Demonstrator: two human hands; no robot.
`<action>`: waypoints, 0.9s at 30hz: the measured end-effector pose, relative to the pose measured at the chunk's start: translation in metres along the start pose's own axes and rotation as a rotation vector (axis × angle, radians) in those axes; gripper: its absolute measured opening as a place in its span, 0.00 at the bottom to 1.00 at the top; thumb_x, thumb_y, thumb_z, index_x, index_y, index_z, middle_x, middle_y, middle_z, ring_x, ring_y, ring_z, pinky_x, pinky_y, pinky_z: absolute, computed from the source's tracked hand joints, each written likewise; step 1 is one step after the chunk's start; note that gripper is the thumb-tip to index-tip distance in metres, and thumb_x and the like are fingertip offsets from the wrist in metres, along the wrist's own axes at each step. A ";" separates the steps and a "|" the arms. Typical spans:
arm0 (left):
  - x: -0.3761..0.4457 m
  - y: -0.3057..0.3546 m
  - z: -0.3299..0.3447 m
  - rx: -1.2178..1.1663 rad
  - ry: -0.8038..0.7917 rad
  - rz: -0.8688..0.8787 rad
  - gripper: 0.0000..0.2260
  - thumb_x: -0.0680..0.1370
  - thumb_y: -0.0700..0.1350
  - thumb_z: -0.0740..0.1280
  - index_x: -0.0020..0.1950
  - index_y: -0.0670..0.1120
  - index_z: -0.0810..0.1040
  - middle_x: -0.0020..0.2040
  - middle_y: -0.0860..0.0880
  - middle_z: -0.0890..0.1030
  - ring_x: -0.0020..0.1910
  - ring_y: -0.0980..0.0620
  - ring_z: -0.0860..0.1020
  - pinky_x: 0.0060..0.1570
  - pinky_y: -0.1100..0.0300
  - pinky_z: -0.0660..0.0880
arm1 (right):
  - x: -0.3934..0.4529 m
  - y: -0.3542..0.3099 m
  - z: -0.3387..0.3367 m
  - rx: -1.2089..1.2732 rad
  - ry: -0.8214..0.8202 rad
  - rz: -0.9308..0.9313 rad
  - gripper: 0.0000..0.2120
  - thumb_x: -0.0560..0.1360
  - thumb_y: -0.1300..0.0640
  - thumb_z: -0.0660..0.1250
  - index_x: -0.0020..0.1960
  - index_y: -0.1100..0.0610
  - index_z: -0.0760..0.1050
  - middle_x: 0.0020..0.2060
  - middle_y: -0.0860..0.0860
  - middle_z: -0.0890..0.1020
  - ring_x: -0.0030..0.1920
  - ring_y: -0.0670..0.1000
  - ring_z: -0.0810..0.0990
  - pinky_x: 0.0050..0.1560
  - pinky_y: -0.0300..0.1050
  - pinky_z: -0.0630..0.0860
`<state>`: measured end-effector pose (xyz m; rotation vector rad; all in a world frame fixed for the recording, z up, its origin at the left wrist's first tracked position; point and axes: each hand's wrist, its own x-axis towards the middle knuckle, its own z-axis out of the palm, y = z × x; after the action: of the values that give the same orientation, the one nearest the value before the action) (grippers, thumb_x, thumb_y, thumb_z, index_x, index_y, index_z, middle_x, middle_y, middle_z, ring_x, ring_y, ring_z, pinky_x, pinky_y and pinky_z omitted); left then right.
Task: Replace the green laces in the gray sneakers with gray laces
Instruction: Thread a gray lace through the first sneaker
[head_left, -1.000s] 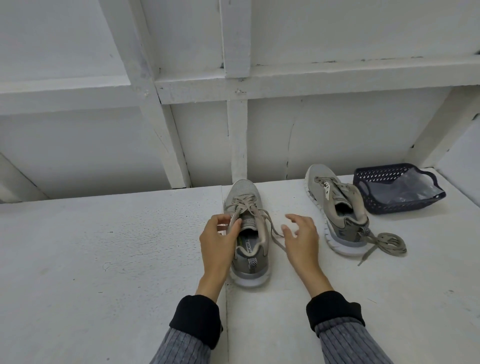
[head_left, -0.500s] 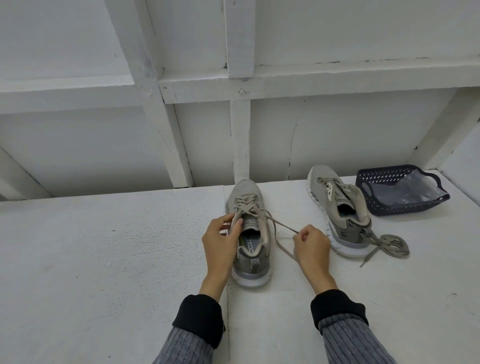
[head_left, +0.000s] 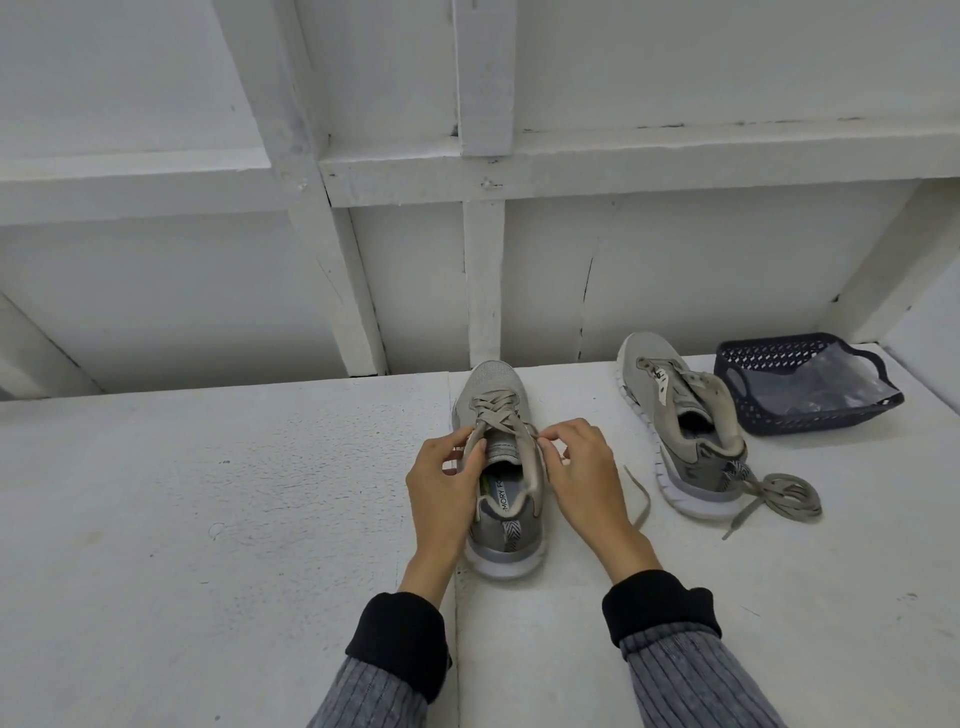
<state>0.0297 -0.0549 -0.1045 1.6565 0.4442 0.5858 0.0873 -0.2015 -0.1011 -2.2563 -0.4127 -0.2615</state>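
Your right hand (head_left: 582, 475) has come back from tugging the lace (head_left: 496, 415) sideways and now pinches it beside your gripping left hand (head_left: 447, 486) on the mid-frame sneaker (head_left: 498, 462), so unlacing continues.

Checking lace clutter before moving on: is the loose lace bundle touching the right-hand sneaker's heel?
Touching. The head view shows the loose lace bundle lying against the right-hand sneaker at its heel, strands overlapping the heel tab with no visible gap.
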 end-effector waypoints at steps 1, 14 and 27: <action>0.000 0.000 0.000 0.005 -0.002 0.005 0.09 0.77 0.44 0.71 0.54 0.58 0.82 0.50 0.57 0.81 0.49 0.63 0.78 0.46 0.70 0.75 | -0.002 0.002 0.000 -0.008 0.012 0.017 0.04 0.78 0.59 0.65 0.47 0.56 0.78 0.44 0.47 0.76 0.46 0.47 0.72 0.41 0.28 0.66; 0.001 0.000 -0.001 0.017 -0.026 -0.006 0.08 0.77 0.46 0.72 0.55 0.55 0.84 0.50 0.57 0.81 0.50 0.63 0.79 0.48 0.68 0.75 | -0.003 -0.003 0.000 0.206 -0.001 0.309 0.07 0.77 0.61 0.64 0.42 0.55 0.77 0.32 0.48 0.80 0.32 0.46 0.76 0.34 0.33 0.70; 0.004 -0.001 -0.003 0.091 -0.060 -0.002 0.08 0.77 0.50 0.70 0.56 0.56 0.82 0.51 0.60 0.80 0.50 0.64 0.78 0.47 0.68 0.76 | 0.020 -0.017 -0.019 0.289 -0.078 0.246 0.03 0.77 0.58 0.67 0.49 0.54 0.79 0.40 0.49 0.80 0.39 0.44 0.74 0.39 0.34 0.68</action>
<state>0.0309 -0.0504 -0.1042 1.7553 0.4346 0.5196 0.0987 -0.2012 -0.0704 -2.0115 -0.1946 0.0146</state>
